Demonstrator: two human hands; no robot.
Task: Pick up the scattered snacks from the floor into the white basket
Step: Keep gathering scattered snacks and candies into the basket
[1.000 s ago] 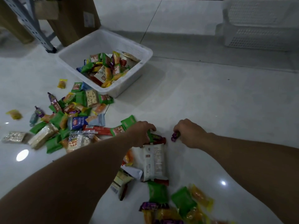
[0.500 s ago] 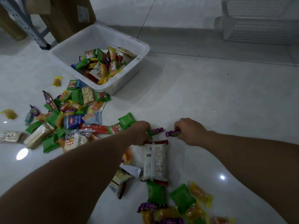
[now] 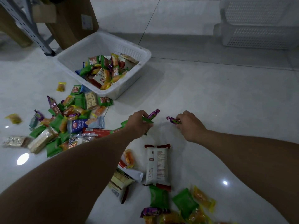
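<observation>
Both arms reach out low over the pale tiled floor (image 3: 210, 94), and the hands are close together just above the middle of the frame. The left hand (image 3: 139, 125) has its fingers curled round two things at once: a purple twist-wrapped candy (image 3: 154, 114) that sticks up past the knuckles, and a green packet (image 3: 147, 120) whose edge pokes out beneath it. The right hand (image 3: 191, 126), a little to the right, pinches a second purple candy (image 3: 173, 120) by one end between curled fingertips. Whether that one touches the floor I cannot tell.

The white basket (image 3: 129, 88) sits upper left of centre, above the left hand and well apart from it, with a heap of wrapped snacks (image 3: 105, 70) piled toward its right side. Just below the basket, left of centre, a thick scatter of loose snacks (image 3: 72, 120) covers the floor. Below the hands lies a long white packet (image 3: 157, 164) with red ends, and along the bottom edge lie more green and orange packets (image 3: 185, 202). Stacked baskets (image 3: 258, 25) stand at upper right; at upper left there is a cardboard box (image 3: 71, 21) and a grey metal rack leg (image 3: 34, 31).
</observation>
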